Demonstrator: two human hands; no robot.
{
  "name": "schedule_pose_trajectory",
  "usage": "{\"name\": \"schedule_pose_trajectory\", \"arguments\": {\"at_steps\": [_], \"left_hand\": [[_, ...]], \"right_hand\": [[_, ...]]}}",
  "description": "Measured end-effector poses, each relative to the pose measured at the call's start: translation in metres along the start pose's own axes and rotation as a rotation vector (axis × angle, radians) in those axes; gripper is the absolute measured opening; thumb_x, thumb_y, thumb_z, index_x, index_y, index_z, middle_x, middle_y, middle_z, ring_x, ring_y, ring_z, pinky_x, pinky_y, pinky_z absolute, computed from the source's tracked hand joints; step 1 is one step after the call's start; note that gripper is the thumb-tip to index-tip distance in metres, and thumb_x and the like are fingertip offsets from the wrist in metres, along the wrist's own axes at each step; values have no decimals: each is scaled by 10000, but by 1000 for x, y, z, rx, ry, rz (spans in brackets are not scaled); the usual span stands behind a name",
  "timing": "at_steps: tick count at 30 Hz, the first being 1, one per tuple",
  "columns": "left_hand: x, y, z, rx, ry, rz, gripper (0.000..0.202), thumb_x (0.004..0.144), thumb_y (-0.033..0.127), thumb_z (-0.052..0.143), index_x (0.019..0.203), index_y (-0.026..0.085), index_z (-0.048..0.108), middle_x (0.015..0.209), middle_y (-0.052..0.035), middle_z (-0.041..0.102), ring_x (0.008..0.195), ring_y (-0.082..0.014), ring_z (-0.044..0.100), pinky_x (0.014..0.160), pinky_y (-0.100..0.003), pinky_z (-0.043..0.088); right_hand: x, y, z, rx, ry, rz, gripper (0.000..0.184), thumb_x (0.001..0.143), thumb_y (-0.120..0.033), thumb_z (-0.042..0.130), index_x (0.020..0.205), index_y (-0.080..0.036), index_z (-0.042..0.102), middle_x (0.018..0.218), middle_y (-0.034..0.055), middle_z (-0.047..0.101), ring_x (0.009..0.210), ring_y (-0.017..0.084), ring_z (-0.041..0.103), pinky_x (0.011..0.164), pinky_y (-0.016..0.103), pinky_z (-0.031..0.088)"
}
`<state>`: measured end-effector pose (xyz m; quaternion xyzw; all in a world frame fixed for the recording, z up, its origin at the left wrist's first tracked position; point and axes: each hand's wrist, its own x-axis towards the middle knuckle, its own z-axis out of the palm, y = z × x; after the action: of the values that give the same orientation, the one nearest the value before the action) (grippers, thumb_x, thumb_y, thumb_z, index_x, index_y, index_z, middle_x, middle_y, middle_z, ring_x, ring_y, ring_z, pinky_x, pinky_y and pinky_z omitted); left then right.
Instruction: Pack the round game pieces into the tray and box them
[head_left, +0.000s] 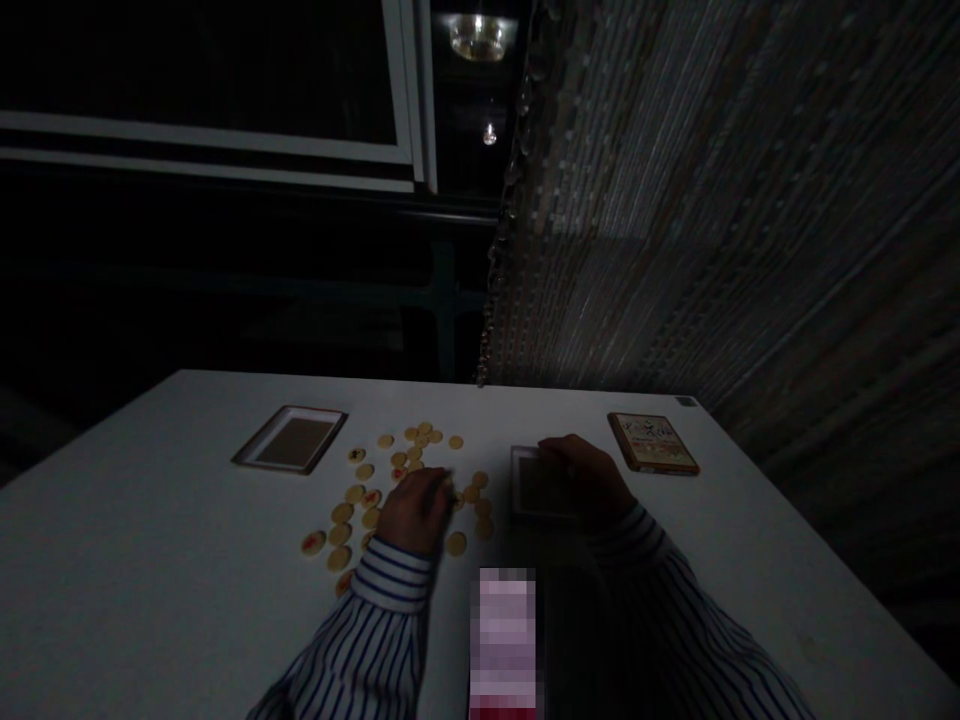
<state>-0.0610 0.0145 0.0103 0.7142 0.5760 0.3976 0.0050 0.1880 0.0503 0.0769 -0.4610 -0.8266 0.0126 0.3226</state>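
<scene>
Round wooden Chinese chess pieces lie scattered on the white table, several showing red or black characters. My left hand is over them, fingers curled in a pinch, with the pale edge of one piece just visible at the fingertips. A small group of pieces lies just right of that hand. Farther right, my right hand grips the right side of a shallow open box; its inside is dark and its right part is hidden by the hand.
Another shallow open box lies at the table's left. A flat box lid with printed characters lies at the right. A lit, pixelated rectangle is at the near edge. Beyond the white table hangs a bead curtain.
</scene>
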Motion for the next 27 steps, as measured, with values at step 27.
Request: {"name": "schedule_pose_trajectory", "arguments": {"at_steps": [27], "left_hand": [[-15, -31, 24, 270, -167, 179, 314, 686, 403, 580, 942, 236, 654, 1203, -117, 516, 1103, -331, 433, 841, -519, 398]], "right_hand": [[21, -39, 45, -54, -408, -108, 279, 817, -258, 414, 989, -181, 620, 897, 73, 670, 796, 174, 618, 715, 281, 462]]}}
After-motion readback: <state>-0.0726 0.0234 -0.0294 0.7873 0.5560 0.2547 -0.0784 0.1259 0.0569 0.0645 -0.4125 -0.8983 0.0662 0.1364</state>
